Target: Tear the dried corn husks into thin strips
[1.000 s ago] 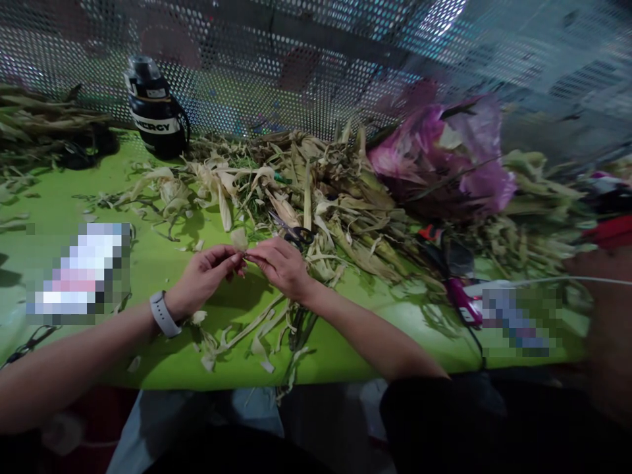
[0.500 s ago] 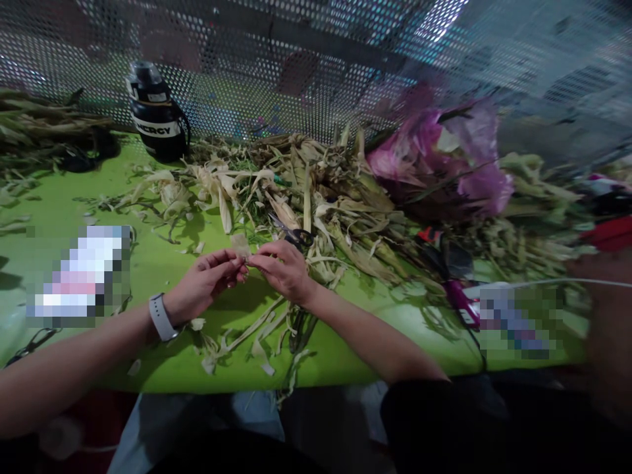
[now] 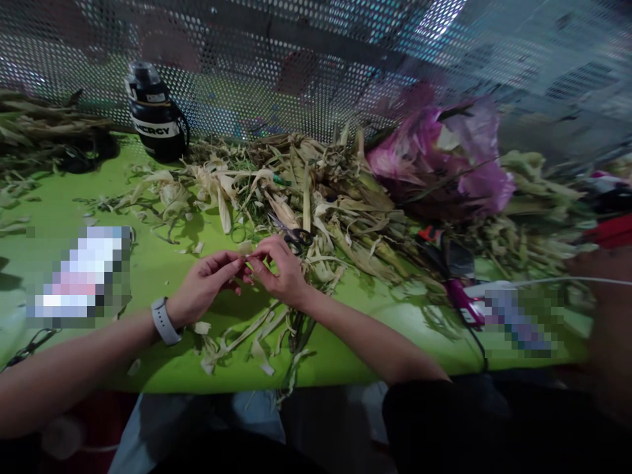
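Note:
My left hand (image 3: 205, 286), with a white watch (image 3: 162, 320) on the wrist, and my right hand (image 3: 279, 270) meet over the green table (image 3: 162, 368). Both pinch a small pale piece of corn husk (image 3: 245, 248) between their fingertips. Loose husk strips (image 3: 247, 336) lie on the table under my wrists. Black-handled scissors (image 3: 295, 235) rest just behind my right hand, at the edge of a big heap of dried husks (image 3: 326, 197).
A black bottle (image 3: 155, 112) stands at the back left against a perforated metal screen. A purple plastic bag (image 3: 444, 158) sits at the back right. More dried stalks (image 3: 44, 128) lie far left. A pink-handled tool (image 3: 461, 299) and cables lie to the right.
Both hands have stayed together over the same spot, fingers working the husk piece; the piece now sits lower between the fingertips.

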The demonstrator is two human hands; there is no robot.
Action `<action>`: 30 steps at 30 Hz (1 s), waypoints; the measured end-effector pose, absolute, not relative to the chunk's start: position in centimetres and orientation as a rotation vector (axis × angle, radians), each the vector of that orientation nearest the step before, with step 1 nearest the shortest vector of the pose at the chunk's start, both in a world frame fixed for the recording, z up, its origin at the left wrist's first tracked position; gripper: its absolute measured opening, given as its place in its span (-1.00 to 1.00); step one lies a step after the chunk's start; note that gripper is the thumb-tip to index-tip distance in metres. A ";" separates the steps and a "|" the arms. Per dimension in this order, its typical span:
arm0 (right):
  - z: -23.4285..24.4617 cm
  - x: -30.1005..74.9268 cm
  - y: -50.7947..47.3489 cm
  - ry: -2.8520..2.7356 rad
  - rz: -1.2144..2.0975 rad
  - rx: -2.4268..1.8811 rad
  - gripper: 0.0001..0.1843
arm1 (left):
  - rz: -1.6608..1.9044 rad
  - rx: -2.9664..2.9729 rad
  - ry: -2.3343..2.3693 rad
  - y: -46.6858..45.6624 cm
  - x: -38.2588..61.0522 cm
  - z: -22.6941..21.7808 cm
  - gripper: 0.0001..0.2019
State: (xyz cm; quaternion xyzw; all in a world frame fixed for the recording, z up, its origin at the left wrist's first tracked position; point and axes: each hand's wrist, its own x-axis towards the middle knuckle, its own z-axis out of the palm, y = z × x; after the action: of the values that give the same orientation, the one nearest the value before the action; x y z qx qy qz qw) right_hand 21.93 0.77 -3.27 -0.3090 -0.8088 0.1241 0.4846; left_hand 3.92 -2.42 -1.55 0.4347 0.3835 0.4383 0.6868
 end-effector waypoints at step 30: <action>-4.5 22.8 1.4 -2.015 0.151 -0.673 -0.90 | 1.026 0.835 0.902 -2.2 4.1 -1.6 -0.70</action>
State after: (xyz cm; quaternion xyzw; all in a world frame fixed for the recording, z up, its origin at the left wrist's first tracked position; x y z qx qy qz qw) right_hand 22.77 1.38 -4.51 -0.2765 -0.8275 0.0621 0.4846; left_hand 4.11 -2.21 -1.57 0.3743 0.4045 0.4599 0.6962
